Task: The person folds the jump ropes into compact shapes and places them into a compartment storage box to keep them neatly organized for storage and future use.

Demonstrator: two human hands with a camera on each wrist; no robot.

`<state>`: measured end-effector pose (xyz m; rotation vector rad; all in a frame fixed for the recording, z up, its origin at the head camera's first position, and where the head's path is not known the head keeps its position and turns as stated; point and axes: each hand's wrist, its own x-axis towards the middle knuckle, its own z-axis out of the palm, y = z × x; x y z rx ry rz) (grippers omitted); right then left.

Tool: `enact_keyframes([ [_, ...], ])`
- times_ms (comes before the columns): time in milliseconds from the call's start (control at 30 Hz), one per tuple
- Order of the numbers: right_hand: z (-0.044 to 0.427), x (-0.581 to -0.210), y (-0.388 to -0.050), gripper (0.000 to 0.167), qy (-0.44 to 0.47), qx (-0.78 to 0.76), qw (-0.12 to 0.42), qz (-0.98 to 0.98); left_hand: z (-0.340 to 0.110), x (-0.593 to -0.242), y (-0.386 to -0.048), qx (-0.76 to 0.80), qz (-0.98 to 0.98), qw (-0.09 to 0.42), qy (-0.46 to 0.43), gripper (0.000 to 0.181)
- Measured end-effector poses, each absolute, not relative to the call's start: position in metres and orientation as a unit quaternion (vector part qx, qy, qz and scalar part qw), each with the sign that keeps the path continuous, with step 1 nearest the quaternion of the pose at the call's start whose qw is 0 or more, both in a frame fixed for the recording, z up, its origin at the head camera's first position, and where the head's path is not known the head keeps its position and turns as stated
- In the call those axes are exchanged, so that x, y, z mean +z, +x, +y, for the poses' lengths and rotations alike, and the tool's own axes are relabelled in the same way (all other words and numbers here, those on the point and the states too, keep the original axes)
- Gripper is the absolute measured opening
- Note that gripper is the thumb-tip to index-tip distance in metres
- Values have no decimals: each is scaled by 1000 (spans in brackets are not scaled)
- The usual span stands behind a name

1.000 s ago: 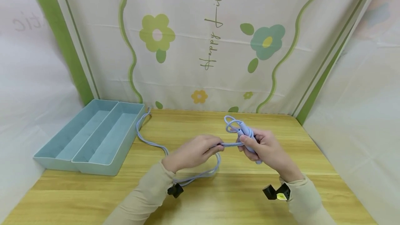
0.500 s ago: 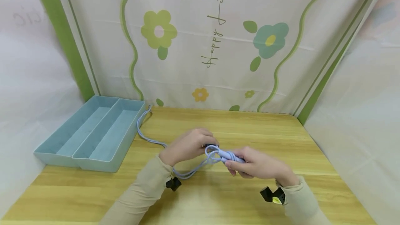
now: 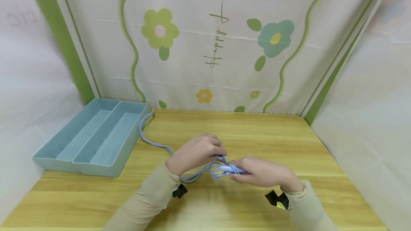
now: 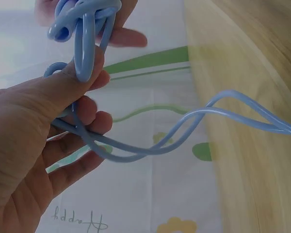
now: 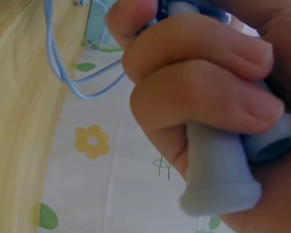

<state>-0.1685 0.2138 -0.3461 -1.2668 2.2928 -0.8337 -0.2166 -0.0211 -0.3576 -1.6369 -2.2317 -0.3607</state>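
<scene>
A light blue jump rope [image 3: 155, 144] has its two handles [image 3: 227, 168] side by side, with cord wound around them. My right hand [image 3: 264, 172] grips both handles, fingers curled around them; their flared ends [image 5: 220, 189] stick out below the fingers in the right wrist view. Just left of it, my left hand [image 3: 198, 152] pinches the cord near the wound part, its thumb against a loop [image 4: 85, 58] in the left wrist view. From the left hand the doubled cord [image 4: 157, 149] hangs slack and runs left over the table. The left fingertips are partly hidden in the head view.
On the left of the wooden table [image 3: 257, 131] stand two long light blue bins [image 3: 96, 171], side by side. The cord's far end lies against the right bin. A printed white cloth [image 3: 192, 63] hangs behind the table, with more cloth at both sides.
My right hand has come down and left, turning the handles so their cord ends point left. My left hand has shifted its hold from the stretched cord to cord close by the handles.
</scene>
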Motion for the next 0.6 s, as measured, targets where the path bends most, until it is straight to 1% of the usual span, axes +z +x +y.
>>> enact_keyframes([
  [100, 213, -345, -168, 12, -455, -286, 186, 823, -21, -357, -217, -147, -779, 173, -584, 8],
  [167, 213, -345, -167, 16, -450, -280, 186, 827, -19, -357, -216, -150, -772, 182, -590, 7],
  [233, 212, -344, -165, 17, -441, -273, 187, 834, -17, -358, -214, -143, -764, 199, -596, 6],
  [333, 210, -344, -162, 13, -420, -261, 180, 850, -13, -357, -210, -124, -763, 228, -593, 6],
  [400, 207, -345, -160, 14, -403, -240, 158, 869, -10, -357, -207, -101, -764, 248, -587, 8],
  [600, 198, -354, -159, 22, -351, -173, 55, 919, -7, -356, -203, -60, -779, 285, -555, 10],
])
